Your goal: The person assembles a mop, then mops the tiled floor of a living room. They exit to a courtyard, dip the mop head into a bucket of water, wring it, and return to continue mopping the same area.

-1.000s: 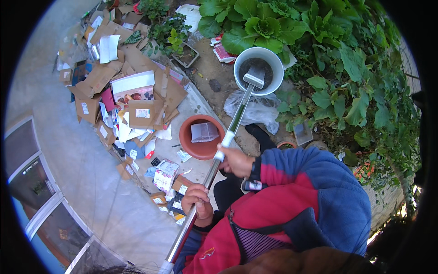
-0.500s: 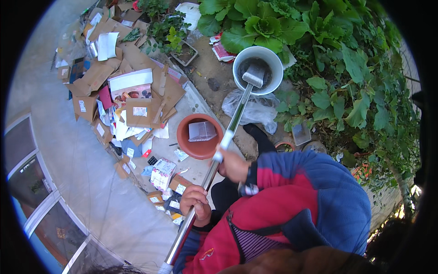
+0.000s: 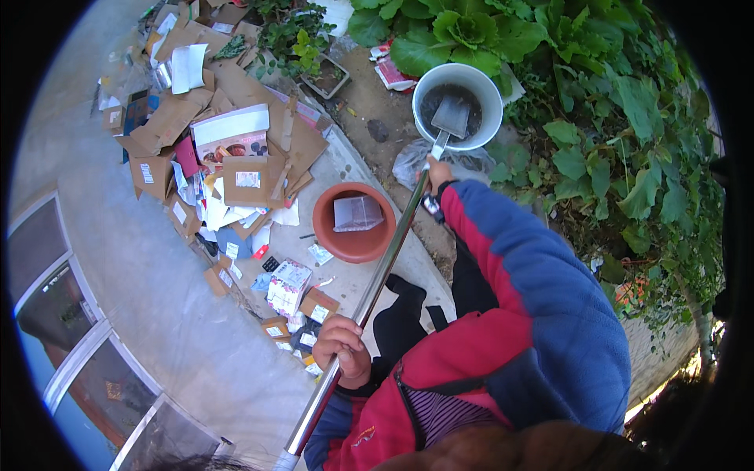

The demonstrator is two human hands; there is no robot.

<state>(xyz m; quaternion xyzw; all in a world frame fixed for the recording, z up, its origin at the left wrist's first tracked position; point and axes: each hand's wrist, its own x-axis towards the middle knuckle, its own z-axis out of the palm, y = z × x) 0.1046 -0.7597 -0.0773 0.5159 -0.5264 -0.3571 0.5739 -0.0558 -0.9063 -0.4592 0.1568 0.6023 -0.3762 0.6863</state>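
Note:
A long, shiny metal mop pole (image 3: 390, 263) slants from the lower edge up to a white bucket (image 3: 492, 98) at the upper right. Its flat grey mop head (image 3: 451, 115) dips into dark water inside the bucket. My left hand (image 3: 343, 351) is closed around the lower part of the pole, near my body. Far up the pole, my right hand (image 3: 438, 173) grips it by the white collar, just short of the bucket's rim. The right arm is stretched out, with a watch at the wrist.
Left of the pole stands a terracotta-coloured pot (image 3: 345, 250) holding a clear plastic box (image 3: 357, 213). Flattened cardboard (image 3: 302, 153) and papers are heaped at the left. A clear plastic bag (image 3: 408, 163) lies beside the bucket. Leafy plants (image 3: 597, 157) crowd the right side.
My right hand has gone up the pole from its middle to near the mop head, and that arm has straightened. The left hand keeps its hold lower down.

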